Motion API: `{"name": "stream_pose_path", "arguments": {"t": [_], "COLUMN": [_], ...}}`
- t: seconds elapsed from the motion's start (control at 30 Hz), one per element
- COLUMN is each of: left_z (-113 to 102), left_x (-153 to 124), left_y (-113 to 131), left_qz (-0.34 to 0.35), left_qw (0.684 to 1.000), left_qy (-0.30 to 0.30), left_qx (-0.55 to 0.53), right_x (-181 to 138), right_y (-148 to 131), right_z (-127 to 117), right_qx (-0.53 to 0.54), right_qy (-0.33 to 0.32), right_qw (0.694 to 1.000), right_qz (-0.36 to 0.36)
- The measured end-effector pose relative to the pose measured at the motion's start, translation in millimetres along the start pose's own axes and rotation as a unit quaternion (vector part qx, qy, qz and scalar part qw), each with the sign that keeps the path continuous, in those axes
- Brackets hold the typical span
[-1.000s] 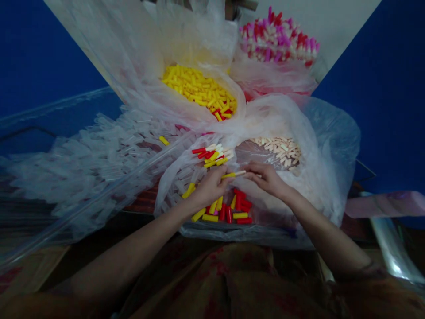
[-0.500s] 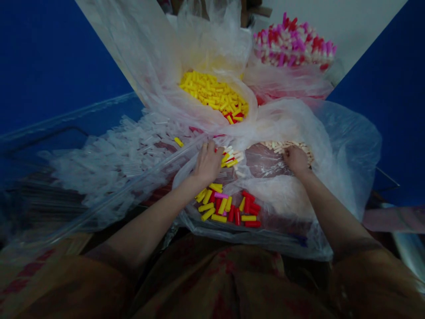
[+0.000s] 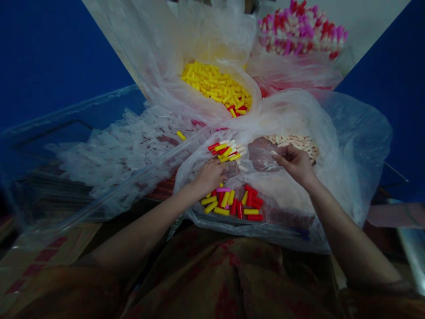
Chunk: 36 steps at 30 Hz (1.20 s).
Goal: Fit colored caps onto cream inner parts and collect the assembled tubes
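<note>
My right hand [image 3: 294,163] is pinched shut on a small cream-coloured plug [image 3: 273,153], held between thumb and fingertips just left of the pile of cream plugs [image 3: 300,144]. Fingers curled, my left hand [image 3: 210,176] is low over the clear plastic sheet; whatever its fingertips hold is hidden. Just beyond it lies a bunch of white-tipped pieces [image 3: 226,149] with red and yellow ends. Loose yellow and red tube caps [image 3: 234,206], with a pink one among them, are spread below and to the right of that hand.
A clear bin [image 3: 126,91] on the left holds many translucent tubes [image 3: 133,141], with one yellow cap on top. Behind are an open plastic bag [image 3: 159,84], a heap of yellow caps [image 3: 215,84] and a mound of pink, red and white pieces [image 3: 302,29]. Blue panels [image 3: 49,53] flank both sides.
My right hand has come up and left from the cream pile with a plug in its fingertips. My left hand has drawn back from the red-and-yellow bunch towards me.
</note>
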State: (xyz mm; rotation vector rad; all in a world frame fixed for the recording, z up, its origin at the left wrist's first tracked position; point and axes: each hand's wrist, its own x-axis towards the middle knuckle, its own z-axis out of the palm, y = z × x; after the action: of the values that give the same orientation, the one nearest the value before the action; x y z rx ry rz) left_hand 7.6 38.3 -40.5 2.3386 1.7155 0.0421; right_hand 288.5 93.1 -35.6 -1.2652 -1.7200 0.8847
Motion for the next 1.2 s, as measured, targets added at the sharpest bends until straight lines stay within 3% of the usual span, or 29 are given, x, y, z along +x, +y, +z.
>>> {"name": "stream_pose_path", "arguments": {"t": [0.13,0.43,0.53,0.63,0.8,0.93,1.1,1.2], "left_z": [-6.9,-11.0,-13.4,-13.1,-4.1,4.2,10.4,13.6], "left_x": [4.9,-3.6,-14.5,-26.9,-44.4,-47.3,-40.3,-35.2], "left_y": [-1.7,-10.2,-2.7,11.5,34.7,38.8,30.8,26.7], "left_qz": [-0.043,0.062,0.107,0.142,0.108,0.125,0.143,0.124], "left_qw": [0.999,0.996,0.994,0.989,0.991,0.989,0.990,0.984], "left_qy": [0.032,-0.015,-0.008,-0.042,-0.051,-0.038,-0.014,0.040], "left_qx": [-0.005,0.064,0.029,0.013,0.064,0.072,0.016,-0.119], "right_x": [-18.1,-40.9,-46.3,-50.8,-56.5,-59.7,-63.5,-67.0], "right_y": [-15.8,-34.6,-38.1,-40.1,-38.4,-35.3,-35.4,-38.2], "right_z": [13.7,33.9,38.1,41.1,43.7,43.9,44.8,47.9], "right_qx": [0.027,-0.061,-0.072,-0.071,-0.084,-0.089,-0.084,-0.069], "right_qy": [-0.064,-0.115,-0.132,-0.139,-0.137,-0.141,-0.134,-0.130], "right_qw": [0.998,0.990,0.986,0.985,0.985,0.984,0.985,0.987], "right_qz": [0.002,-0.062,-0.071,-0.071,-0.067,-0.060,-0.063,-0.065]}}
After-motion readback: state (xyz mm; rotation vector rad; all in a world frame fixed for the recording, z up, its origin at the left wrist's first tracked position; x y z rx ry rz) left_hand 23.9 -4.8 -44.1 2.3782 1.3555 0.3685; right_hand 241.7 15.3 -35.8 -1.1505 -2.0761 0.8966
